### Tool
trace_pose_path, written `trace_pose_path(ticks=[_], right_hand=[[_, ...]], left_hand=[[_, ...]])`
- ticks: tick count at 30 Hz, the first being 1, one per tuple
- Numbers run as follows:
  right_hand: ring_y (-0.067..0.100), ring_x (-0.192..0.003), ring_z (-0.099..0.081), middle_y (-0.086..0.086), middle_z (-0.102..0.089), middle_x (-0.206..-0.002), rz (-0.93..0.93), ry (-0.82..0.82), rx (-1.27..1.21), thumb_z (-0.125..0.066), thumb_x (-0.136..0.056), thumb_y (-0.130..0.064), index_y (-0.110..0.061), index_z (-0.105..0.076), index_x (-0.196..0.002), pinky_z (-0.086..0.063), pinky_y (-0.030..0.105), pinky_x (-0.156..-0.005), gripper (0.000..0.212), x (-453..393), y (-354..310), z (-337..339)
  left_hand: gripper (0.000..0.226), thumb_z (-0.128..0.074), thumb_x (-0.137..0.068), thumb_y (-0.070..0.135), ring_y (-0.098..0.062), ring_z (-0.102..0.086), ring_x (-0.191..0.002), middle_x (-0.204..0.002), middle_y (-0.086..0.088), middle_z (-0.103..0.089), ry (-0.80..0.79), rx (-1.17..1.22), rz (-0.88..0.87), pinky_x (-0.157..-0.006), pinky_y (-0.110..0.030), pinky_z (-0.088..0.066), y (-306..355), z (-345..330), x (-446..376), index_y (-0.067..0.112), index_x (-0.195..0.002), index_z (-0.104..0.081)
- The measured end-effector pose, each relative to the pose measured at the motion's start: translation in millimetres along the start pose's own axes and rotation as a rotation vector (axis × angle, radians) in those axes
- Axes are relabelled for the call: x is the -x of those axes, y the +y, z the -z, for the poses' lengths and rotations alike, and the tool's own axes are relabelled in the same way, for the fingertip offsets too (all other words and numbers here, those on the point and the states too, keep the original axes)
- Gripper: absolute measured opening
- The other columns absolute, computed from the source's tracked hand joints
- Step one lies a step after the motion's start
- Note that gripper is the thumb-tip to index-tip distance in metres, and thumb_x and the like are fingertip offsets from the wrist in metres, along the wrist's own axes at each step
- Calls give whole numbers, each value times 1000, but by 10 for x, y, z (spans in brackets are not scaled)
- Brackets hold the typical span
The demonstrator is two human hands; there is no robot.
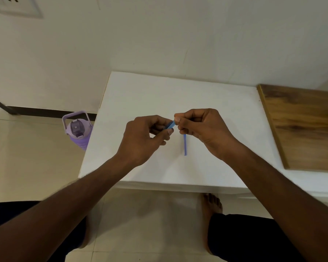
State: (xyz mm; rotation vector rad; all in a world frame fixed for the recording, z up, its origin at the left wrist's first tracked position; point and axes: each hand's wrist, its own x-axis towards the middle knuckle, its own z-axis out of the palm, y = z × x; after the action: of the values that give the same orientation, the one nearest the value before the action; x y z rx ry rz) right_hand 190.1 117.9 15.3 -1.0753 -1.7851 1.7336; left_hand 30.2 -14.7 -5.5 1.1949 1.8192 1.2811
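Over the middle of a white table [140,95], both my hands meet on a small blue strip [170,125]. My left hand [146,137] pinches its left end between thumb and fingers. My right hand [203,127] pinches its right end with thumb and forefinger. Most of the strip is hidden inside the fingers. A second thin blue stick [185,145] lies flat on the table just below my right hand, pointing toward me, untouched.
A wooden board [307,127] lies on the table's right side. A purple water bottle [78,129] with a handle stands on the tiled floor left of the table. A wall runs behind the table. My bare feet and knees show below the front edge.
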Motion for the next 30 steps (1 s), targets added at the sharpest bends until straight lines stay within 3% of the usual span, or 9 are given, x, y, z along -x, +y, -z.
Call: trace_pose_path(ticks=[6, 10, 14, 19, 24, 26, 28, 30], right_hand=[[17, -90, -78, 6, -82, -98, -46, -38, -54, -74, -97, -22, -14, -74, -126, -64, 33, -87, 30, 20, -85, -86], [19, -91, -78, 4, -82, -98, -62, 2, 79, -74, -96, -33, -16, -78, -118, -64, 41, -90, 28, 35, -87, -136], [19, -90, -79, 1, -82, -94, -64, 31, 127, -74, -96, -31, -18, -79, -111, -65, 38, -86, 21, 17, -92, -153], [19, -87, -78, 3, -81, -101, -88, 87, 143, -73, -97, -33, -13, -77, -115, -65, 32, -76, 27, -81, -153, -87], [17, -79, -79, 4, -82, -92, -148, 61, 208, -74, -95, -40, -13, -79, -105, -65, 29, -72, 30, -127, -140, -11], [15, -73, -78, 1, -81, -84, -118, 135, 343, -68, -98, -47, -16, -77, -99, -64, 26, -69, 33, -124, -89, 35], [13, -70, -74, -3, -76, -78, -21, 199, 705, -72, -95, -47, -17, -74, -91, -60, 26, -73, 31, -125, 28, 114], [13, -78, -67, -5, -69, -79, -11, 162, 1006, -78, -88, -52, -17, -71, -88, -56, 29, -76, 35, -112, 172, 112]], left_hand=[[14, -82, -93, 26, -13, -81, -80, -85, 5, -82, 23, 203, 112, -73, -22, -64, 67, -41, -31, 19, -104, -77], [22, -83, -90, 31, -11, -81, -77, -83, 6, -82, 68, 200, 154, -71, -21, -64, 64, -88, -35, 15, -102, -74], [24, -81, -90, 35, -10, -81, -75, -81, 6, -82, 43, 168, 198, -72, -23, -66, 65, -149, -38, 15, -101, -72], [17, -79, -94, 33, -11, -81, -77, -86, 6, -82, -48, 97, 169, -71, -26, -66, 81, -155, -40, 19, -102, -75], [22, -81, -92, 34, -11, -81, -77, -85, 4, -82, -77, 103, 260, -70, -24, -66, 85, -215, -44, 17, -106, -76], [22, -83, -90, 32, -9, -80, -73, -82, 5, -82, -43, 85, 294, -64, -20, -64, 76, -205, -72, 17, -104, -76], [22, -84, -89, 33, -9, -80, -71, -81, 4, -81, -14, 84, 323, -63, -19, -63, 52, -164, -90, 17, -102, -76], [24, -85, -88, 33, -10, -80, -71, -82, 3, -81, -4, 75, 338, -66, -23, -65, 23, -132, -88, 16, -101, -75]])
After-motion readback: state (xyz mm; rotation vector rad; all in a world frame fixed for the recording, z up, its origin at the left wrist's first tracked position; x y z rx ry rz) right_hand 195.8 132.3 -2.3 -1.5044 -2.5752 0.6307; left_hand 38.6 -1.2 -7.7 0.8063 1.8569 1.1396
